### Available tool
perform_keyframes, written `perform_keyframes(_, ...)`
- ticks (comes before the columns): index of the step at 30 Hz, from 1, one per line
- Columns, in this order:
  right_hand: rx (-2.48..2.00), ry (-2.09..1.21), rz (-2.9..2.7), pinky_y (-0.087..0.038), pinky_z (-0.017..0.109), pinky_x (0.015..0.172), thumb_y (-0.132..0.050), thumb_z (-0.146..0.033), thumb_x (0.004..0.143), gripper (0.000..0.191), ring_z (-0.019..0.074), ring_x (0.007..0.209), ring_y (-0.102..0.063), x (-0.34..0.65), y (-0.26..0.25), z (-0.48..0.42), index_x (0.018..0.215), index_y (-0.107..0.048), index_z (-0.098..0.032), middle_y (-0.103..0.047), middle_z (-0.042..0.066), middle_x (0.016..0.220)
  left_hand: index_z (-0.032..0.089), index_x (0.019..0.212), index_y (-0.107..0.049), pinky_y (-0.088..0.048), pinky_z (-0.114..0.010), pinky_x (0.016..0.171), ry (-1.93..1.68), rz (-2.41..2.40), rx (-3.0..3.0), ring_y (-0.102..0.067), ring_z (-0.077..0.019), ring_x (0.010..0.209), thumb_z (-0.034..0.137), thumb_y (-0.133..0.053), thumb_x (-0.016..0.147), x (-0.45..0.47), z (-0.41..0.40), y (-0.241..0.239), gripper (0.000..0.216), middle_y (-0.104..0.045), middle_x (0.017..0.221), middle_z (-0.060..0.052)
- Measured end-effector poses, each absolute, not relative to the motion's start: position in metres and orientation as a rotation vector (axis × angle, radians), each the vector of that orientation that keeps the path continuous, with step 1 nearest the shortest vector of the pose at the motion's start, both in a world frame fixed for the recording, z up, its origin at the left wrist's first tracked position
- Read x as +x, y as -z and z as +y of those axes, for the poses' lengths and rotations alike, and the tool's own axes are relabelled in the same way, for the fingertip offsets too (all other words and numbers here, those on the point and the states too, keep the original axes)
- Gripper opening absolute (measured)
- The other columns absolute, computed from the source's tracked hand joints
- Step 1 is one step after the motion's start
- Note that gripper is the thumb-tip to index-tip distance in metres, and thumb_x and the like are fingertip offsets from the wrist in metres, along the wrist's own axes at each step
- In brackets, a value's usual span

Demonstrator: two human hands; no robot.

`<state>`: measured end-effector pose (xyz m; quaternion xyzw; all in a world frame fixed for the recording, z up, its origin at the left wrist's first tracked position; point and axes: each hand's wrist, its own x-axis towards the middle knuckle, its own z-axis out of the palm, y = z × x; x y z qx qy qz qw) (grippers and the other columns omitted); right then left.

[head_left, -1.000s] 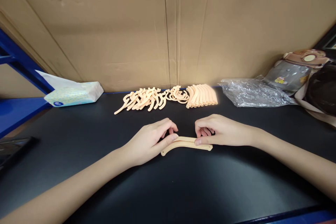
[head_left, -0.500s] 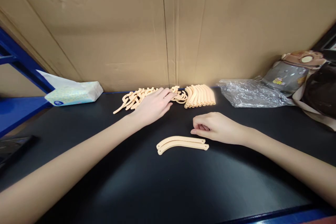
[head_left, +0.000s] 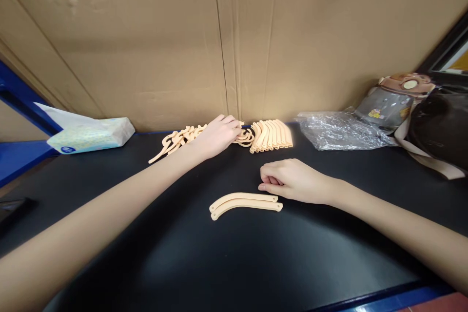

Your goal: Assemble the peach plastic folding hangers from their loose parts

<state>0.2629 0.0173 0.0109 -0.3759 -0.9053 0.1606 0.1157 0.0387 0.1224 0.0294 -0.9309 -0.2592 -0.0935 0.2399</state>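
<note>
My left hand (head_left: 220, 136) reaches to the back of the black table, over a pile of small curved beige pieces (head_left: 171, 140). Its fingers are curled down among the pieces, and their tips are hidden. Just right of it stands a neat row of longer curved beige strips (head_left: 272, 135). My right hand (head_left: 292, 181) rests on the table in a loose fist, with nothing visible in it. Close in front of that hand, two bent beige strips (head_left: 244, 202) with holes at their ends lie side by side.
A tissue pack (head_left: 91, 135) lies at the back left. Crumpled clear plastic (head_left: 343, 129), a grey bottle with a brown lid (head_left: 387, 102) and a dark bag (head_left: 438, 126) are at the right. A cardboard wall (head_left: 164, 44) closes off the back.
My left hand has curled its fingers down into the pile at its right end. The view has shifted slightly to the right. My right hand and the two strips stay put.
</note>
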Motion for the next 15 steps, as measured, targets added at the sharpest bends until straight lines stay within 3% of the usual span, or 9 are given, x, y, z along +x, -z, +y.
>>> perform_keyframes(8, -1.095, -0.45, -2.66, -0.028, 0.024, 0.056, -0.054, -0.032, 0.093, 0.026, 0.0099, 0.058, -0.043, 0.263, -0.01, 0.018, 0.071, -0.045, -0.02, -0.052, -0.004, 0.068, 0.011, 0.092, -0.065, -0.038, -0.037, 0.082, 0.298, -0.679, -2.485, -0.057, -0.0251, 0.093, 0.011, -0.038, 0.098, 0.039, 0.118, -0.033, 0.028, -0.067, 0.093, -0.011)
perform_keyframes(15, -1.071, -0.419, -2.665, -0.029, 0.024, 0.056, -0.053, -0.031, 0.093, 0.026, 0.0098, 0.058, -0.043, 0.263, -0.008, 0.016, 0.071, -0.045, -0.02, -0.051, -0.004, 0.067, 0.015, 0.093, -0.064, -0.04, -0.038, 0.09, 0.305, -0.664, -2.529, -0.056, -0.0237, 0.095, 0.011, -0.041, 0.097, 0.022, 0.052, -0.037, 0.024, -0.067, 0.096, -0.007)
